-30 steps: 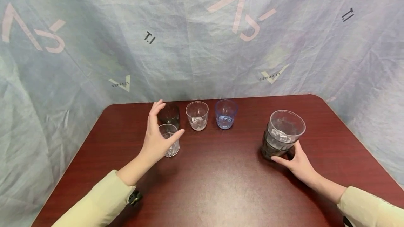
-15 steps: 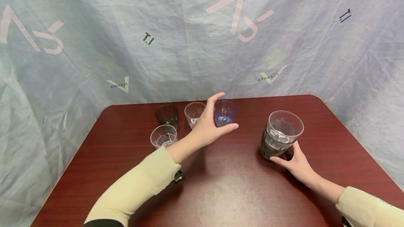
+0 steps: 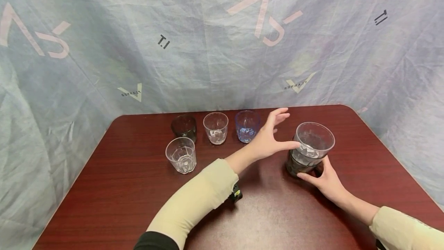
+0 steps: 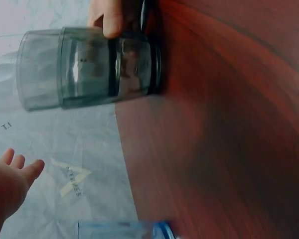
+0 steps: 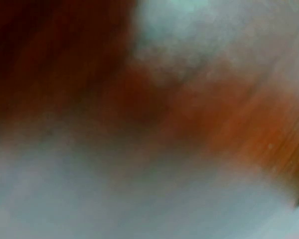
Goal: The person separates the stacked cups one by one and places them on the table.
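A stack of nested drinking glasses, clear on top and dark grey below, stands at the right of the table. My right hand grips its dark base, with the thumb at the front and the other fingers hidden behind. My left hand hovers just left of the stack, thumb and fingers spread apart, holding nothing. In the left wrist view the stack lies sideways, and several fingertips of the left hand show at the lower left. The right wrist view is too blurred to show the hand's work.
Behind stand a dark glass, a clear glass and a blue glass in a row. A faceted clear glass sits before the dark one. Grey cloth hangs behind the reddish-brown table.
My left hand has moved right from the faceted clear glass, past the back row, to beside the stack. My right hand and the stack have stayed in place.
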Available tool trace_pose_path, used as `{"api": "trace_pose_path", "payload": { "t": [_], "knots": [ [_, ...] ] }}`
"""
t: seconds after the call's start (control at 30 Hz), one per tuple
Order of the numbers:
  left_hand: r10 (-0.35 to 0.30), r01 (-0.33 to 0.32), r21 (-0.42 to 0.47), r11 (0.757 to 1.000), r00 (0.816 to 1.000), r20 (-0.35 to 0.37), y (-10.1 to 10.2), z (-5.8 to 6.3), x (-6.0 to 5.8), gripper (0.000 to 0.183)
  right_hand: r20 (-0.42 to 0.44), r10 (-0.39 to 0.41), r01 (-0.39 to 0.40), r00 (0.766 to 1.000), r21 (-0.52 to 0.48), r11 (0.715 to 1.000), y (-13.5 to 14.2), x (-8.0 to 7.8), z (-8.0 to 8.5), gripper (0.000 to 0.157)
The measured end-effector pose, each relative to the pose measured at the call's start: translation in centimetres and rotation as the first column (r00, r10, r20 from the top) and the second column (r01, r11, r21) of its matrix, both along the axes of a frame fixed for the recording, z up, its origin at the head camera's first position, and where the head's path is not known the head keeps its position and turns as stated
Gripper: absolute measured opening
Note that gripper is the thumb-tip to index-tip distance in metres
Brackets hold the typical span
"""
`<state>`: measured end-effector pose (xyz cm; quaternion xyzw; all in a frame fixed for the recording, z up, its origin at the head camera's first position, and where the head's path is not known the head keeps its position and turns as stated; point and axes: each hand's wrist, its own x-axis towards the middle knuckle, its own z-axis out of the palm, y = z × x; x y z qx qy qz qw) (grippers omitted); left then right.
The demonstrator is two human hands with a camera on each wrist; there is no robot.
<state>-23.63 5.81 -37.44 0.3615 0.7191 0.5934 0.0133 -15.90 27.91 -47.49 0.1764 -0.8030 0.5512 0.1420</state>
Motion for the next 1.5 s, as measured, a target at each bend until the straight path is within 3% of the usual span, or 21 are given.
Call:
{"api": "trace_pose_path", "payload": {
  "t": [0.2,0.5,0.93,1.5],
  "knots": [
    [-0.062,0.062,-0.018,0.998,0.997,-0.034,1.8,-0.2,0.2,0.090,0.007,-0.015,0.015,1.000,0.025,1.000,0.0,-0.1,0.1,0.089],
    [-0.171,0.170,0.041,0.985,0.985,0.015,3.0,-0.9,0.6,0.087,-0.009,0.029,-0.029,1.000,-0.004,1.000,0.1,-0.4,0.1,0.090],
    [-0.139,0.139,0.002,0.990,0.990,-0.007,3.3,-1.6,0.1,0.075,0.007,0.008,-0.008,1.000,0.023,1.000,0.1,-0.1,0.2,0.090],
    [-0.103,0.103,-0.017,0.995,0.993,-0.048,3.1,-2.0,0.4,0.075,0.030,-0.013,0.012,0.999,0.039,0.999,0.1,0.1,0.2,0.088]
  ]
}}
